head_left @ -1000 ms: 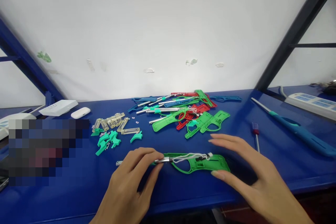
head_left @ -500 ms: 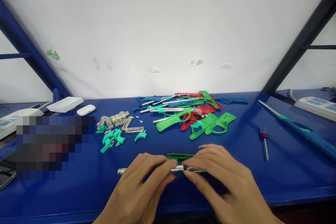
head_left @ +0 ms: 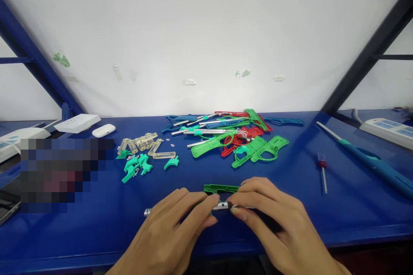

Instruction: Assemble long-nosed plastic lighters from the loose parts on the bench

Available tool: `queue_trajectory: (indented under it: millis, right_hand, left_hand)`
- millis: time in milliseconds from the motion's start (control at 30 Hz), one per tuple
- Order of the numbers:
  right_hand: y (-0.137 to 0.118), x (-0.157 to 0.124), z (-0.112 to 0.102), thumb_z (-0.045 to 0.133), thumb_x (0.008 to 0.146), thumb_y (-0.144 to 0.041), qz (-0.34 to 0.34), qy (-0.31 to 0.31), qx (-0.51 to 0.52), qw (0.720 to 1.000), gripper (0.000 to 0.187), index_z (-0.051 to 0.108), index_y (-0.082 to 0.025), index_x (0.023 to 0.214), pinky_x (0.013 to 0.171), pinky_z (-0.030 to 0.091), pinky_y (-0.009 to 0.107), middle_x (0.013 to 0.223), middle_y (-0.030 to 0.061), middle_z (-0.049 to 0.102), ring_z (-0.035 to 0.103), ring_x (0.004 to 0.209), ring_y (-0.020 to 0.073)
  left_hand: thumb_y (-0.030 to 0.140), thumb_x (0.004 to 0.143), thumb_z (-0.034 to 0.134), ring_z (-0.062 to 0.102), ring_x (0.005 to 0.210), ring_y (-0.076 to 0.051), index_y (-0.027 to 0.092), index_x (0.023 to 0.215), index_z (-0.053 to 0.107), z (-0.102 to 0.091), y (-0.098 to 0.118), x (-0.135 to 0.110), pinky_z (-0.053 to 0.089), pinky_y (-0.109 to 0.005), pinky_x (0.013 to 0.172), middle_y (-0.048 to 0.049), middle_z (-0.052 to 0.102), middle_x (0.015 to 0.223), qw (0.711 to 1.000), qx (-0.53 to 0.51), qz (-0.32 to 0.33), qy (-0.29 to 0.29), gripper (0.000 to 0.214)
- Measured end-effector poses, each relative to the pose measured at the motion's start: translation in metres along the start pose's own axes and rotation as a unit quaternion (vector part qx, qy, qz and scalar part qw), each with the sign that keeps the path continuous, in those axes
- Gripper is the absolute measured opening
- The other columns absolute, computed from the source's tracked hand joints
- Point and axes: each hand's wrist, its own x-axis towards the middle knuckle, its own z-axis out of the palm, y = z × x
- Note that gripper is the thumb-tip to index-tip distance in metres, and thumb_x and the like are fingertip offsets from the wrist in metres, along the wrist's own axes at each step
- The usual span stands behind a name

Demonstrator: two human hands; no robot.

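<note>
My left hand [head_left: 177,227] is closed around a silver metal lighter tube [head_left: 221,206], whose slotted tip shows past the knuckles on the left. At the tube's other end, by a black collar with thin wire, the thumb and fingers of my right hand [head_left: 277,219] pinch together. Just behind the tube lies a green lighter handle half [head_left: 222,188], partly covered by both hands. Whether my fingers also touch that handle half, I cannot tell.
Behind the hands is a pile of green, red and blue handle shells [head_left: 213,144] with metal tubes. Teal triggers [head_left: 145,165] and clear fuel tanks [head_left: 164,155] lie left of it. To the right are a screwdriver [head_left: 322,165] and a whole blue lighter [head_left: 371,161].
The tube has turned slightly in my fingers, so a small dark hole now faces up near the collar. Both hands stay in nearly the same place.
</note>
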Motion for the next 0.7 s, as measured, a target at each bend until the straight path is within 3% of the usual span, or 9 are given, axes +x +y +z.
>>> queue_trajectory:
  millis: [400,700]
  right_hand:
    - [0.0018,-0.0006,0.0003,0.064,0.097,-0.008,-0.086,0.067,-0.075,0.991,0.022,0.077,-0.022,0.108,0.073,0.060,0.029,0.097,0.0044,0.074,0.068,0.085,0.0170]
    - [0.0041,-0.0031,0.0017,0.066,0.097,-0.005,-0.095,0.058,-0.073,0.991,0.022,0.078,-0.018,0.110,0.075,0.059,0.032,0.098,0.0067,0.073,0.067,0.086,0.0181]
  left_hand:
    - [0.023,0.114,0.042,0.078,0.088,-0.014,0.020,0.124,0.068,-0.0006,-0.0018,-0.0021,0.059,-0.025,0.089,-0.0007,0.082,0.103,1.000,0.017,0.011,-0.001,0.027]
    - [0.023,0.115,0.043,0.077,0.090,-0.014,0.019,0.124,0.069,0.0005,-0.0013,-0.0012,0.058,-0.026,0.087,-0.0009,0.082,0.105,1.000,0.015,0.018,-0.007,0.028]
